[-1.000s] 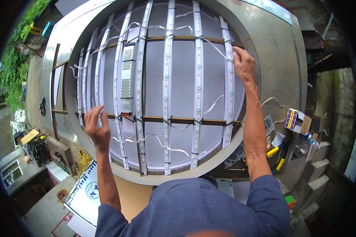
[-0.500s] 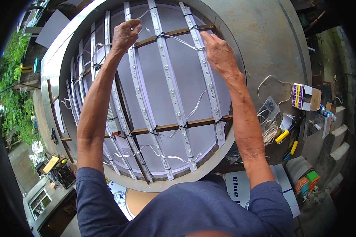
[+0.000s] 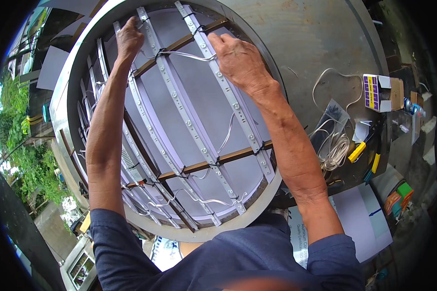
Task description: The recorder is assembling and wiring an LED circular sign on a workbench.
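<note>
- Two hands of mine now work the far end of the round frame [image 3: 194,236]; a second ago my left was low, over the strips on the near left side.
- Left hand [image 3: 130,40]: has gone up and across, fingertips now close beside the upper end of the second LED strip [image 3: 172,87], counting from the right. Fingers curled; cannot tell whether they pinch anything or only rest there.
- Right hand [image 3: 240,63]: stays where it was on the panel, at the upper part of the rightmost LED strip [image 3: 228,90]. Fingers bent in toward its edge, tips partly hidden; cannot tell if they close on it.
- White wire [image 3: 194,56]: spans the gap between my two grips, its right end meeting the rightmost strip just below my right fingers.
- Upper crossbar [image 3: 184,45]: runs below my left grip, its far end just beyond my right fingertips; black ties bind the strips to it.
- My view has swung too: the power supply [image 3: 127,157], plain earlier, is now mostly behind my left forearm.
- My judgement: with both grips up here, attention has shifted to this wired end.
- Right of my right forearm: coiled wire [image 3: 336,153], apart from both grips.
</note>
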